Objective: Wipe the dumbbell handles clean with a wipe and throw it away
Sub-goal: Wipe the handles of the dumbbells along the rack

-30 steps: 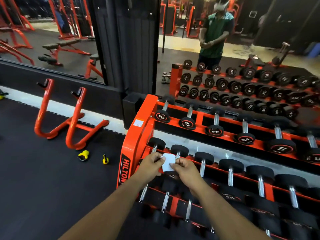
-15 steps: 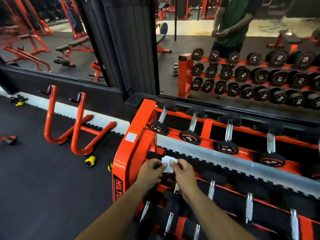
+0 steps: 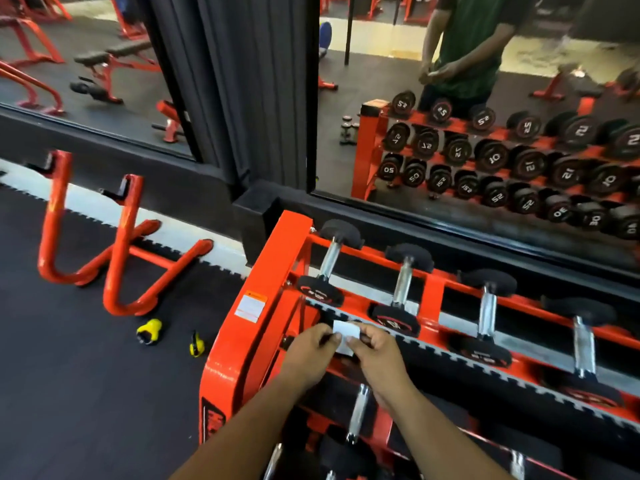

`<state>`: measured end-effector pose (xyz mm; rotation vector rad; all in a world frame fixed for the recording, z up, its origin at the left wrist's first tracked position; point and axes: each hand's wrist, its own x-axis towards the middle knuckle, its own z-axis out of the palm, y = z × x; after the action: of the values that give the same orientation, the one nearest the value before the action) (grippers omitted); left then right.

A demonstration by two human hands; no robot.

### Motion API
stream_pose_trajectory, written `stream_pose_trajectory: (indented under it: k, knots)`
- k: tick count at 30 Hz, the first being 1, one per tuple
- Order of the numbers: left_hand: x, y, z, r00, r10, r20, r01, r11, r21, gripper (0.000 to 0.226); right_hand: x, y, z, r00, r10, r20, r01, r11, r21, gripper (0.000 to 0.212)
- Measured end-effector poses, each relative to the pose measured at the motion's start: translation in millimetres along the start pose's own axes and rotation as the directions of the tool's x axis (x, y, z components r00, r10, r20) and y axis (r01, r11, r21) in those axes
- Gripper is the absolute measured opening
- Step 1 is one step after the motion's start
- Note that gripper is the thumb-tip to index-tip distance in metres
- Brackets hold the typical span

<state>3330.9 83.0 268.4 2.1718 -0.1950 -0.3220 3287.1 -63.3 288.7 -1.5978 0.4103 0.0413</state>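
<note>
A small white wipe (image 3: 344, 333) is pinched between both hands above the left end of an orange dumbbell rack (image 3: 263, 271). My left hand (image 3: 308, 351) grips its left edge and my right hand (image 3: 375, 355) its right edge. Black dumbbells with chrome handles lie on the rack's top tier: the leftmost dumbbell (image 3: 329, 261), a second dumbbell (image 3: 403, 285) and a third dumbbell (image 3: 487, 313). A lower-tier dumbbell handle (image 3: 358, 410) shows between my forearms. The wipe touches no handle.
A wall mirror (image 3: 485, 116) behind the rack reflects me and rows of dumbbells. An orange floor stand (image 3: 117, 258) sits to the left on black rubber flooring (image 3: 69, 393), with two small yellow objects (image 3: 149, 330) near the rack's foot.
The view has come closer to the rack and tilted down. Both hands, still pinching the wipe, now sit by the top tier's left end instead of over the middle tier.
</note>
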Motion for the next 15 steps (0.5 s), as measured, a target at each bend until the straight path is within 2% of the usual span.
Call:
stream_pose_trajectory:
  k: [7, 9, 11, 13, 15]
  knots:
    - [62.3, -34.9, -14.7, 0.995, 0.075, 0.061, -0.077, 0.997, 0.021, 0.022, 64.8, -12.2, 33.5, 0.999, 0.04, 0.026, -0.038, 0.995, -0.095, 0.019]
    - [74.9, -41.7, -15.6, 0.992, 0.123, -0.007, -0.122, 0.989, 0.081, 0.026, 82.8, -16.8, 38.1, 0.999, 0.05, 0.014, -0.048, 0.994, -0.103, 0.018]
    - [85.6, -44.2, -16.9, 0.977, 0.166, -0.131, -0.145, 0.977, 0.155, 0.039, 105.5, -17.8, 34.7, 0.998, -0.019, -0.064, 0.002, 0.969, -0.248, 0.013]
    - [100.2, -39.1, -19.5, 0.969, 0.147, -0.196, -0.106, 0.973, 0.207, 0.05, 135.7, -21.5, 26.9, 0.978, -0.196, -0.076, 0.129, 0.846, -0.517, 0.013]
    - [114.8, -33.3, -19.3, 0.985, 0.077, -0.153, -0.03, 0.957, 0.287, 0.066, 165.6, -30.2, 23.8, 0.931, -0.365, 0.031, 0.282, 0.659, -0.697, 0.02]
